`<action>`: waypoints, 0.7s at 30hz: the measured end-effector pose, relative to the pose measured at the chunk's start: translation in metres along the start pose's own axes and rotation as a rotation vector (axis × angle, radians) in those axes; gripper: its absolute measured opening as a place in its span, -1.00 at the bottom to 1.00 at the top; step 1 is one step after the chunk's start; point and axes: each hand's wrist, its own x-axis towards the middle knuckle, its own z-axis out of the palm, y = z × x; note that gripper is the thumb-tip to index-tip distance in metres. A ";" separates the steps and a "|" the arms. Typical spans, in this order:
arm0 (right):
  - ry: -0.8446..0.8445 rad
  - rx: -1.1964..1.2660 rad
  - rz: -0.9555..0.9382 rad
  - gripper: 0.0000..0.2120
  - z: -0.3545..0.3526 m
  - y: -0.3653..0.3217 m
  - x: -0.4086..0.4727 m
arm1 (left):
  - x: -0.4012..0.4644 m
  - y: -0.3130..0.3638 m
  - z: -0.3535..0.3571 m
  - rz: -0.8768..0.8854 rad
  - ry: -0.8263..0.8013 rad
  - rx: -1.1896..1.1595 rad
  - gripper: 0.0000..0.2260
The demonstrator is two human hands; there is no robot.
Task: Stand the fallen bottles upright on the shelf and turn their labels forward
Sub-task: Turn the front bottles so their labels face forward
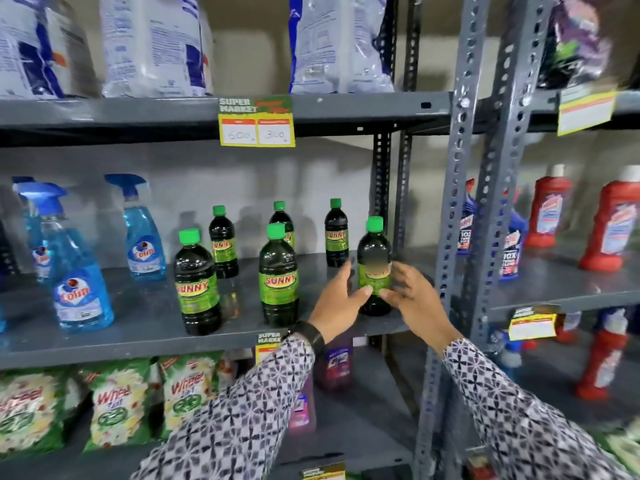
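Several dark Sunny bottles with green caps stand upright on the grey middle shelf (145,327). The front right bottle (374,251) stands near the shelf's right end, its green label blurred and facing me. My left hand (337,299) cups its left side and my right hand (412,296) its right side, both thumbs on the lower label. Two more bottles stand in front, one at the left (197,282) and one in the middle (278,275), labels forward. Three stand behind: (223,242), (282,216), (336,233).
Blue Colin spray bottles (81,289) stand at the shelf's left. A perforated grey upright (457,237) rises just right of my hands. Red and blue cleaner bottles (550,209) fill the neighbouring rack. Detergent bags (117,400) lie below, white sacks (156,46) above.
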 end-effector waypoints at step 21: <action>-0.012 -0.035 -0.118 -0.47 0.013 0.007 0.006 | -0.021 -0.005 -0.011 0.061 0.051 -0.058 -0.33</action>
